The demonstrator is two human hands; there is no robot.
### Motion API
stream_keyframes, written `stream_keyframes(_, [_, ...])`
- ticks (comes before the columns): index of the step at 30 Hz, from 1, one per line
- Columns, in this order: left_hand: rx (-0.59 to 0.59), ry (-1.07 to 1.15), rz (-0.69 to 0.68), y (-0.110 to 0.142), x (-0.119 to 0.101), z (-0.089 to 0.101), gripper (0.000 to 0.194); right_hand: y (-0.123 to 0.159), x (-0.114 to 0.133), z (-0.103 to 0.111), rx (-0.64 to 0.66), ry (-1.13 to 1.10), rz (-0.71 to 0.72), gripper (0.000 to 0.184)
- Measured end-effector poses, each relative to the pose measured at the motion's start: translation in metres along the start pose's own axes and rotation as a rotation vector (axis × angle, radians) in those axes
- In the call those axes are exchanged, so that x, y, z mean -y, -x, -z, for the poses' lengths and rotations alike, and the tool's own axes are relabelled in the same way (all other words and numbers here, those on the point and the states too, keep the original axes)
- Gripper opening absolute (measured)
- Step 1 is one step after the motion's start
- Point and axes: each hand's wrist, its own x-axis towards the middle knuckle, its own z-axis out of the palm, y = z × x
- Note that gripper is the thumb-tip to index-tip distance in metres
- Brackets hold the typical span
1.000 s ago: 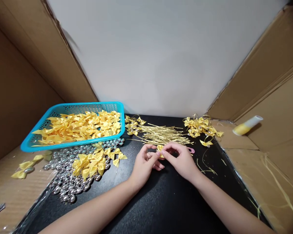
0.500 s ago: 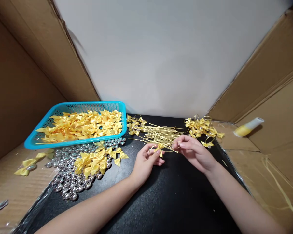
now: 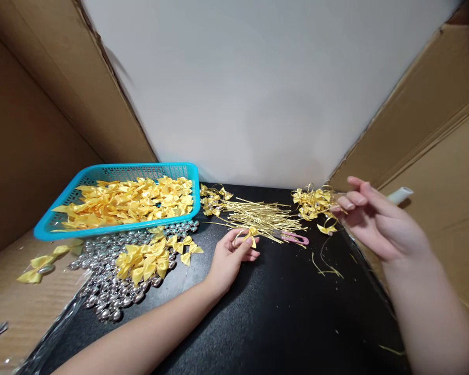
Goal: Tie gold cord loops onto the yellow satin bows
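Observation:
My left hand (image 3: 232,255) is closed, with a small yellow satin bow (image 3: 251,236) pinched between thumb and fingers. A loop of thin gold cord sticks out from the bow on its left side. My right hand (image 3: 379,224) is raised off the table at the right, fingers apart; nothing clear shows in it. It is nearest to a heap of yellow bows with gold cord loops (image 3: 315,202). Just beyond the left hand lies a pile of cut gold cords (image 3: 261,214), and a pink looped tool (image 3: 296,238) rests at its right edge.
A blue plastic basket (image 3: 119,229) full of yellow bows stands at the left. Before it spread silver beads (image 3: 109,286) with loose bows (image 3: 146,260) on top. More looped bows (image 3: 213,200) lie behind. Cord scraps (image 3: 328,270) and a white tube (image 3: 400,195) are at the right.
My right hand has moved away from the bow, up and to the right, its fingers parting. The pink tool and cord scraps are now uncovered. My left hand still grips the bow.

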Motion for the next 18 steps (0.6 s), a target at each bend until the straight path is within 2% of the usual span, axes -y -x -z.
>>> stream_keyframes(3, [0.013, -0.006, -0.004, -0.001, 0.001, 0.001, 0.049, 0.003, 0.013, 0.005, -0.077, -0.05, 0.053, 0.026])
stream_keyframes(6, [0.058, -0.046, -0.013, 0.0, 0.003, 0.001, 0.048, 0.007, 0.023, 0.009, -0.059, 0.027, 0.121, 0.037])
stream_keyframes(12, [0.14, -0.148, -0.019, 0.004, 0.003, -0.001, 0.044, 0.013, 0.029, 0.009, 0.028, 0.03, 0.271, 0.026])
stream_keyframes(14, [0.142, -0.151, -0.014, 0.004, 0.002, -0.001, 0.042, 0.016, 0.026, 0.005, 0.089, 0.02, 0.275, 0.028])
stream_keyframes(16, [0.141, -0.145, -0.006, 0.004, 0.002, -0.001, 0.04, 0.022, 0.021, 0.0, 0.207, 0.078, 0.259, 0.037])
stream_keyframes(18, [0.142, -0.126, 0.006, 0.003, 0.001, -0.001, 0.036, 0.032, 0.016, -0.005, 0.375, 0.317, 0.204, 0.039])
